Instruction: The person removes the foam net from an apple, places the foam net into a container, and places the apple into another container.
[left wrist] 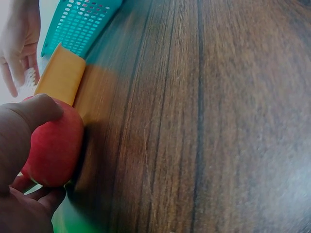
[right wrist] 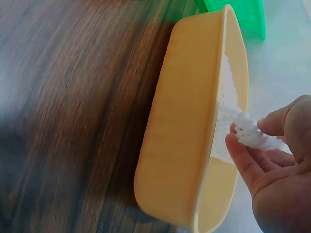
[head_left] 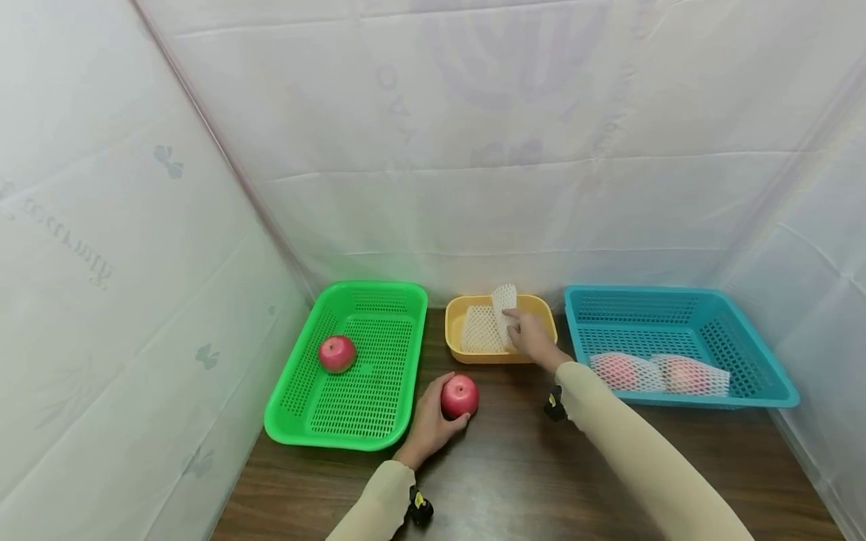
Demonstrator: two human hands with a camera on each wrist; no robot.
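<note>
In the head view my left hand [head_left: 431,421] grips a red apple [head_left: 460,396] at the table's middle, thumb and fingers round its sides. The left wrist view shows the same apple [left wrist: 56,145] close up. My right hand [head_left: 533,336] pinches a white foam net sleeve [head_left: 504,312] over the small yellow basket [head_left: 455,347]. Another foam net [head_left: 479,330] lies inside that basket. In the right wrist view the pinched sleeve [right wrist: 250,131] is bunched between thumb and fingers, just above the basket's rim.
A green basket [head_left: 280,421] on the left holds one red apple [head_left: 337,354]. On the right, a blue basket [head_left: 771,383] contains two net-wrapped apples [head_left: 619,371] along its front side. White patterned sheeting [head_left: 433,210] stands behind and at both sides of the wooden table [head_left: 528,473].
</note>
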